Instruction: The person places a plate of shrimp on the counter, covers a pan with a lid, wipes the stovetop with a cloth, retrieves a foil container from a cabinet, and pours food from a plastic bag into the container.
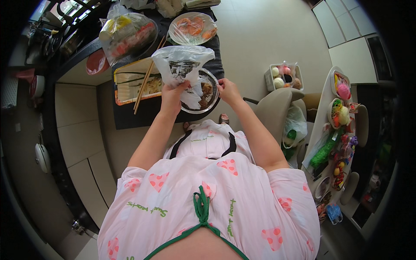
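My left hand [174, 94] grips a white translucent plastic bag [182, 60] with dark print on it. The bag's lower part hangs over a round, silvery-rimmed container [213, 105] and hides its left side. Brown food pieces [206, 92] lie inside the container. At the container's right edge, the fingers of my right hand [228, 91] pinch the rim. Left of the bag, a rectangular tray [125, 92] holds pale food scraps and green strands. A pair of wooden chopsticks [146, 81] rests across this tray.
On the dark table [130, 120], a plastic-wrapped plate of orange food [191, 27] and a bulging clear bag of food [130, 35] stand farther back. A chair [276, 105] is at the right, near a crate of yarn balls [284, 76]. Beyond is a cluttered white table [320, 133].
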Available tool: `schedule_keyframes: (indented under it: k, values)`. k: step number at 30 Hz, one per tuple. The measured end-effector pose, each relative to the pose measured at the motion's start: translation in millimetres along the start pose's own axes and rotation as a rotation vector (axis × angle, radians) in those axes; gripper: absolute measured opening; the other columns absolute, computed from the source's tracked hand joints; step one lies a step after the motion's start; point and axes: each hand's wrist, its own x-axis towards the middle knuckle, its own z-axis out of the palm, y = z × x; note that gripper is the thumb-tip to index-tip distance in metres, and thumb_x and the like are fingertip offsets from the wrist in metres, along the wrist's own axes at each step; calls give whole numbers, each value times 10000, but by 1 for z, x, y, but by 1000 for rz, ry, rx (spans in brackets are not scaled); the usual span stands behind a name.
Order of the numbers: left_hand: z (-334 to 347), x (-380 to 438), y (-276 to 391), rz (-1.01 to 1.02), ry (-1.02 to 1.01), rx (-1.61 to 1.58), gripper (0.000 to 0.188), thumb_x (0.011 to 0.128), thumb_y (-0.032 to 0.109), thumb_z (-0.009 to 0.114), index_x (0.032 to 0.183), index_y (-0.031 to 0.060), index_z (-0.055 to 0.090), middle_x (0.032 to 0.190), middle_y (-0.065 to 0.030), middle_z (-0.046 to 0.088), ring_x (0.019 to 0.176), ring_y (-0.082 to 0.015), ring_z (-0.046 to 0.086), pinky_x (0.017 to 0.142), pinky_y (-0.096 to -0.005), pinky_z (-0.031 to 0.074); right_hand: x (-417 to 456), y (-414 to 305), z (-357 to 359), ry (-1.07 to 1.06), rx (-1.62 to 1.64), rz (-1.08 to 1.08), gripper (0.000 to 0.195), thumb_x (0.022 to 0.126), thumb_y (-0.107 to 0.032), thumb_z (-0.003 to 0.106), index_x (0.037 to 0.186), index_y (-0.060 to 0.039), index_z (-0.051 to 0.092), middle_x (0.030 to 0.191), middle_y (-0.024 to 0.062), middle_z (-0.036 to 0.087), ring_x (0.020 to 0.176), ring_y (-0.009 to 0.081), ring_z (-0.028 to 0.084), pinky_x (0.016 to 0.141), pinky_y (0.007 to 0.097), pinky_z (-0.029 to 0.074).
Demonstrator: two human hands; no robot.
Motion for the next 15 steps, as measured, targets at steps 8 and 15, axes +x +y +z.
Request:
schedule_keyframes:
  k: [8,15]
  values:
    - [20,-11,15,39,-62,-46,256,836,10,711,1078,10,628,1015,-60,680,905,-158,641,805,-314,495,-4,2,-2,25,30,0,219,870,-107,629,1056,6,640,842,112,653,692,199,626,640,337,514]
    - [23,-10,18,-22,-75,-72,239,837,10,710,1062,19,631,994,-54,681,879,-161,645,789,-314,504,-14,-43,-24,20,-1,-284,167,905,-86,594,1054,-60,665,991,103,610,812,254,616,724,340,503]
